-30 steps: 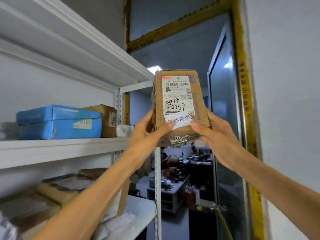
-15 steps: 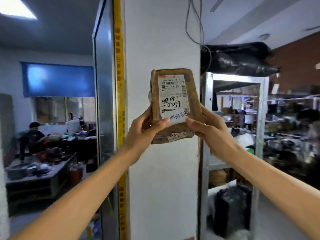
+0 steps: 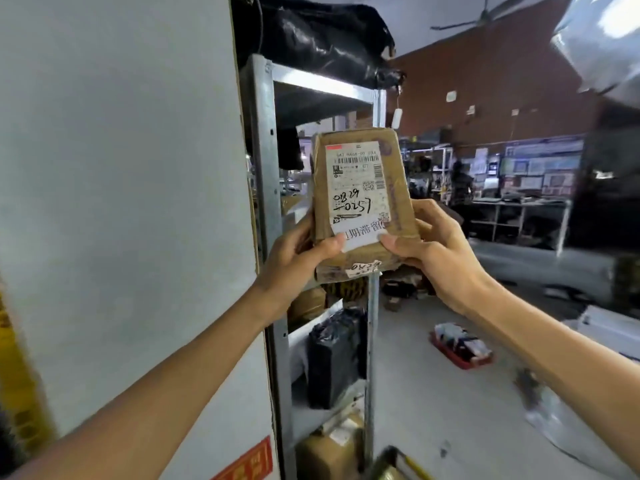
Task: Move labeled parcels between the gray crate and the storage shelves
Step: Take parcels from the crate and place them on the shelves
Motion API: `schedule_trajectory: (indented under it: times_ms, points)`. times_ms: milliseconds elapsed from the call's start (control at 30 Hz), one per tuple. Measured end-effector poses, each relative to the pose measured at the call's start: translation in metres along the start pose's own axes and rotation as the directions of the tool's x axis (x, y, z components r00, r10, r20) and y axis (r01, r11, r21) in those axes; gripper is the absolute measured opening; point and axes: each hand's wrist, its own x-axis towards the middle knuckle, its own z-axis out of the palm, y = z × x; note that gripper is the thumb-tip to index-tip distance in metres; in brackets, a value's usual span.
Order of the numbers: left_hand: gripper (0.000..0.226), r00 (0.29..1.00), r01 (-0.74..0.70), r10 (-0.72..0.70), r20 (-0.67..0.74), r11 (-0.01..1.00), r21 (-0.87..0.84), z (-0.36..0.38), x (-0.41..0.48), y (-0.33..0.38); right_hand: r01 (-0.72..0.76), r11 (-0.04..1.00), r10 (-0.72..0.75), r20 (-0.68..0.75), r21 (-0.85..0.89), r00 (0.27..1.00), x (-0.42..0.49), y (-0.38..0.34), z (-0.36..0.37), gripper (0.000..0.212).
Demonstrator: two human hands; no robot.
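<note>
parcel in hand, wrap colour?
Brown, on the parcel with its white label; head view.

Parcel warehouse: steel shelving (image 3: 263,202) stacked with wrapped parcels (image 3: 332,362), bare concrete floor (image 3: 433,393), brick wall (image 3: 502,81) behind.

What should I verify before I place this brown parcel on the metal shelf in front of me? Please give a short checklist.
1. Two-handed hold: ok. The left hand and right hand grip the lower end of the brown parcel, thumbs on its front.
2. Label visible: ok. The white label faces the camera, handwriting uncovered.
3. Parcel upright: ok.
4. Free place on the metal shelf: cannot tell. A black parcel and a brown box stand on lower levels; the level behind the held parcel is hidden.
5. Gray crate nearby: cannot tell; not clearly in view.
</note>
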Motion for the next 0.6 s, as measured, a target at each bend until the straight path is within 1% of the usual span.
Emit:
schedule_trajectory:
  times_ms: [133,233,367,433,467,533,600]
  points:
    - [0.038,0.993,0.086,-0.077,0.087,0.991,-0.101,0.034,0.024,-0.055,-0.097,0.992,0.090,-0.087,-0.083,0.992,-0.003,0.044,-0.037,0.035]
    - [0.038,0.974,0.177,-0.148,0.174,0.969,-0.169,0.058,0.037,-0.096,-0.186,0.979,0.169,-0.180,-0.086,0.969,-0.007,0.078,-0.060,0.037]
    - [0.039,0.952,0.244,-0.186,0.245,0.942,-0.231,0.088,0.052,-0.163,-0.268,0.960,0.237,-0.267,-0.084,0.934,-0.013,0.130,-0.086,0.038]
    - [0.043,0.933,0.282,-0.205,0.297,0.927,-0.247,0.101,0.058,-0.205,-0.332,0.939,0.290,-0.311,-0.093,0.905,-0.016,0.164,-0.095,0.039]
    - [0.046,0.912,0.316,-0.225,0.344,0.918,-0.238,0.110,0.061,-0.235,-0.369,0.925,0.320,-0.343,-0.089,0.883,-0.019,0.188,-0.100,0.037]
    - [0.051,0.899,0.350,-0.255,0.356,0.907,-0.234,0.117,0.062,-0.274,-0.413,0.908,0.355,-0.398,-0.069,0.846,-0.023,0.221,-0.105,0.038]
    - [0.053,0.865,0.410,-0.301,0.402,0.886,-0.218,0.128,0.064,-0.322,-0.466,0.883,0.394,-0.448,-0.059,0.802,-0.028,0.264,-0.109,0.042]
